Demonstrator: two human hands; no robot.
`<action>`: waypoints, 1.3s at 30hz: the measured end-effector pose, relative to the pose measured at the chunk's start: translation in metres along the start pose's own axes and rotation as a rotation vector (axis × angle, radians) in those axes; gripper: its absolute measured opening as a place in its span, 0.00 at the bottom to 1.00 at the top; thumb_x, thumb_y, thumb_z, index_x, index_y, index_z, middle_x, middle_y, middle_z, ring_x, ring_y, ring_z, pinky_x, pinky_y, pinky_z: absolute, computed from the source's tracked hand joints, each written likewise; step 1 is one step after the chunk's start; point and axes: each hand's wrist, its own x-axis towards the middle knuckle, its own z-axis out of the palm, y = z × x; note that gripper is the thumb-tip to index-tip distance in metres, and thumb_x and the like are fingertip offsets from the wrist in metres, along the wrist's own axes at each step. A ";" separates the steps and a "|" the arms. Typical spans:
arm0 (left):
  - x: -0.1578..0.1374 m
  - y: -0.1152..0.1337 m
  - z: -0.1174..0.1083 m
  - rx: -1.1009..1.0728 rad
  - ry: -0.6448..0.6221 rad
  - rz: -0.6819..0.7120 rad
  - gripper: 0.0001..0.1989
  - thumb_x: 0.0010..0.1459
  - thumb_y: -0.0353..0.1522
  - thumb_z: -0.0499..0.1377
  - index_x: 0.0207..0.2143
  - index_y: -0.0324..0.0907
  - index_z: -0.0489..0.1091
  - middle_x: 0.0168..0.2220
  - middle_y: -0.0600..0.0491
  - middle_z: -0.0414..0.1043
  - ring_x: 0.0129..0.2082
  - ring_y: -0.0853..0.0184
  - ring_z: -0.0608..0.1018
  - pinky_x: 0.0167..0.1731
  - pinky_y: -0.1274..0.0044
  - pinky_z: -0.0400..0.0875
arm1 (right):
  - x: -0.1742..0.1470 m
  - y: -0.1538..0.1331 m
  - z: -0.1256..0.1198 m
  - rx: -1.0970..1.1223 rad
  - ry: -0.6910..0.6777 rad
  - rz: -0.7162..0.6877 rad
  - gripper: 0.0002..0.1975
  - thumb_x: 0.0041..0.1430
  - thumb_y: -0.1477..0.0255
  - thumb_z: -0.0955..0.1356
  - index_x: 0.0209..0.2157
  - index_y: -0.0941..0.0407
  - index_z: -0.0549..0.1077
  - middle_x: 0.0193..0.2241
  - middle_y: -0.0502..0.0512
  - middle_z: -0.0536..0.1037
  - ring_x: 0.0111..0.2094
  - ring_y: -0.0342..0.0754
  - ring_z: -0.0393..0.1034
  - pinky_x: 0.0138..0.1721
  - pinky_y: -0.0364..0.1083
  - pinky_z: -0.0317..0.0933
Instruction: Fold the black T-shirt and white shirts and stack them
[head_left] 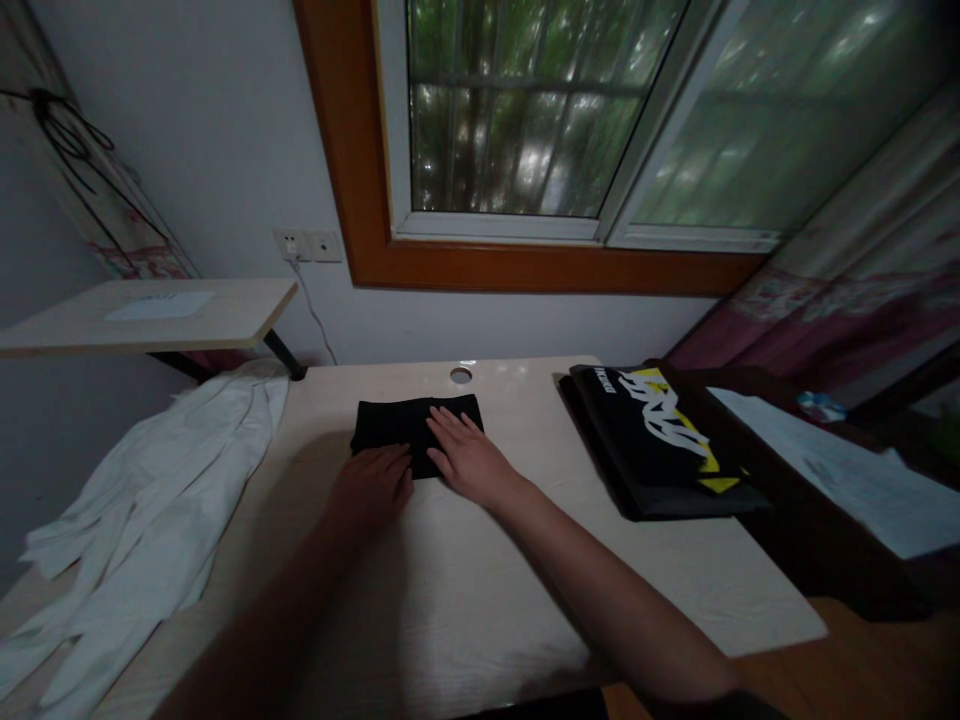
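Note:
A black folded cloth (416, 412) lies on the pale wooden table, a compact rectangle near the far edge. My right hand (474, 458) rests flat on its right half, fingers stretched out. At the lower left corner of the cloth is my left hand (373, 482), its fingers laid over the edge and slightly bent, the thumb partly in shadow. Parts of the cloth are covered by both hands.
To the right sits a stack of folded black clothing (600, 430) with a white and yellow print. White garments (172, 480) sprawl over the left side. A raised shelf (75, 315) stands at the back left. Behind the table (480, 590) are a wall socket (307, 245) and a window.

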 end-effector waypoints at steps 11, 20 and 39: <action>-0.007 -0.020 0.022 0.080 -0.030 -0.136 0.27 0.70 0.38 0.46 0.66 0.32 0.62 0.69 0.38 0.57 0.70 0.50 0.59 0.67 0.56 0.57 | 0.031 -0.006 0.035 -0.056 -0.070 -0.027 0.30 0.73 0.58 0.59 0.68 0.59 0.59 0.70 0.62 0.55 0.72 0.53 0.46 0.71 0.59 0.42; -0.009 -0.017 0.026 0.085 0.023 -0.155 0.29 0.70 0.39 0.46 0.69 0.36 0.57 0.70 0.39 0.55 0.71 0.52 0.57 0.67 0.57 0.58 | 0.017 0.061 0.013 -0.080 -0.096 0.126 0.33 0.72 0.52 0.56 0.71 0.54 0.53 0.72 0.58 0.50 0.73 0.57 0.43 0.70 0.64 0.42; -0.004 -0.049 -0.003 0.191 0.155 -0.297 0.25 0.70 0.37 0.45 0.65 0.37 0.64 0.69 0.43 0.59 0.71 0.50 0.56 0.68 0.51 0.51 | -0.026 0.085 -0.011 0.100 0.227 -0.025 0.20 0.72 0.65 0.62 0.62 0.50 0.70 0.61 0.58 0.71 0.62 0.54 0.66 0.63 0.58 0.61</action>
